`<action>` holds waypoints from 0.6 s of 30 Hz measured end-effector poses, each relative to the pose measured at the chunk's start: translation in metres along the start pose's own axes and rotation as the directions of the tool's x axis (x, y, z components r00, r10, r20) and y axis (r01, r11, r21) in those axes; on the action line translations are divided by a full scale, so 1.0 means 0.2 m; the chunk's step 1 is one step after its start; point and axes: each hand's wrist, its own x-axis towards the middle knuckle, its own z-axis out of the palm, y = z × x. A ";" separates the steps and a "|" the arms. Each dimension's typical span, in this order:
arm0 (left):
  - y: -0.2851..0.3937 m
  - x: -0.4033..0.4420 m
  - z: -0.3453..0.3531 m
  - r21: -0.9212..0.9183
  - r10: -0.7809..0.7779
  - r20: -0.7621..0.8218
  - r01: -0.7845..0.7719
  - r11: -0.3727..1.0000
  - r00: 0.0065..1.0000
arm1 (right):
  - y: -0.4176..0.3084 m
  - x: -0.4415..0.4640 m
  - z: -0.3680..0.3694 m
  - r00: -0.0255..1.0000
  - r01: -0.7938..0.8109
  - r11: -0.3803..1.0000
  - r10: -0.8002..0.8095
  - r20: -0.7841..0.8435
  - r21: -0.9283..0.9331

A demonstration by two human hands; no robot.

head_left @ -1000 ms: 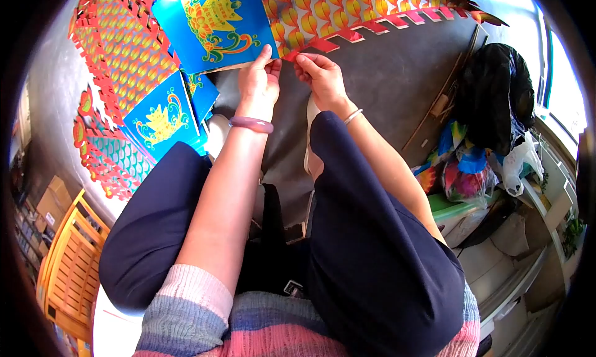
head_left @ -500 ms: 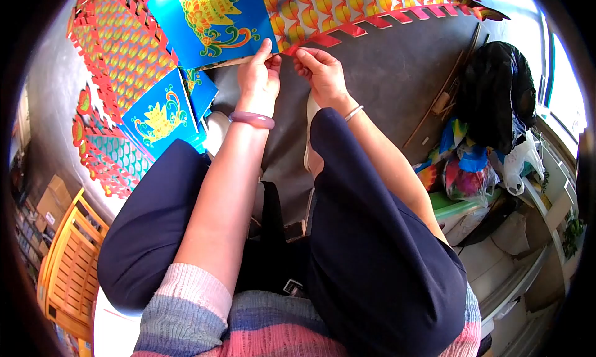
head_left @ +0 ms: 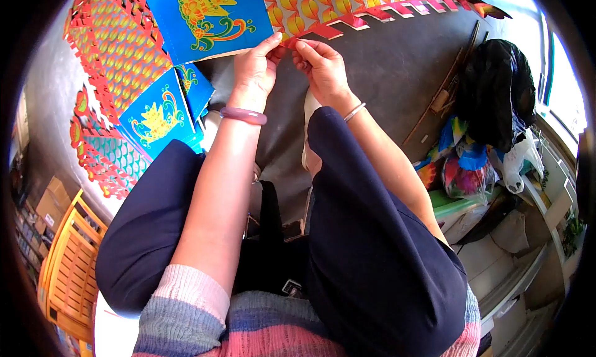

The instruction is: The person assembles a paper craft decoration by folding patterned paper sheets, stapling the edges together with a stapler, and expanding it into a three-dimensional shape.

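Above my knees, at the top, is a printed paper piece: a blue panel with a yellow and green flower design, joined to an orange-and-yellow patterned strip. A red notched paper edging runs along the strip's lower side. My left hand, with a purple bangle above the wrist, pinches the edging near the panel's lower right corner. Close beside it, my right hand has thumb and forefinger closed on the same red edging. The fingertips partly hide the paper between them.
More printed paper with red fringe spreads at the left, with another blue panel beneath. A yellow slatted chair stands lower left. At right are a black plastic bag, a clear bag of colourful material and thin sticks.
My left hand has shifted slightly right and its fingers have closed in on the red edging. My hands are nearer each other, and the paper has moved slightly up and left.
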 end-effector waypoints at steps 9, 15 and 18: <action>0.01 0.00 0.03 0.006 0.085 -0.058 -0.085 0.996 0.995 | -0.01 0.00 0.00 1.000 0.020 1.000 -0.020 0.013 0.004; 0.01 0.00 0.04 0.003 0.086 -0.054 -0.086 0.996 0.995 | -0.02 0.01 0.01 0.999 0.039 0.999 -0.040 0.038 0.004; 0.02 0.00 0.04 0.032 0.068 -0.045 -0.067 0.997 0.997 | -0.03 0.00 0.01 0.999 0.036 0.999 -0.036 0.032 0.005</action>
